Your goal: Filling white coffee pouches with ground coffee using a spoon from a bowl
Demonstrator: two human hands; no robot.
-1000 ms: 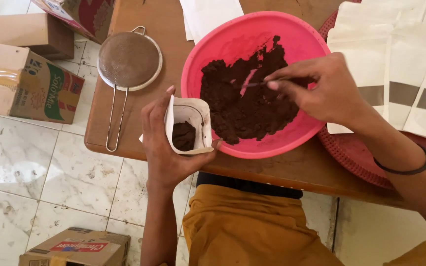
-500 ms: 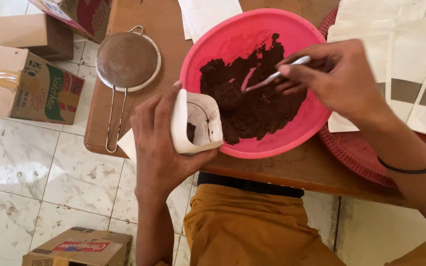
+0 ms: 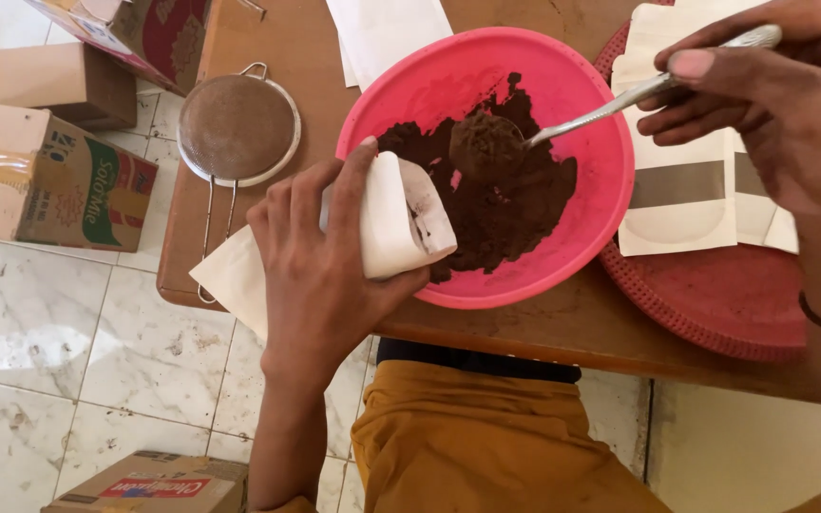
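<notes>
One white pouch [image 3: 393,220] | open-mouthed, tilted | spoon [image 3: 563,119] heaped brown

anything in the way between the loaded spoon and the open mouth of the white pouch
Nothing visible. The spoon hangs over the powder in the pink bowl, and the white pouch, tilted in the left hand, opens toward it.

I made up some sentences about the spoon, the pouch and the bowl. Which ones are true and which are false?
1. The left hand holds a white pouch. True.
2. The spoon is empty. False: it carries a heap of dark brown powder.
3. The bowl is blue. False: it is pink.
4. The right hand holds the spoon's handle. True.
5. A round sieve lies on the wooden table. True.
</notes>
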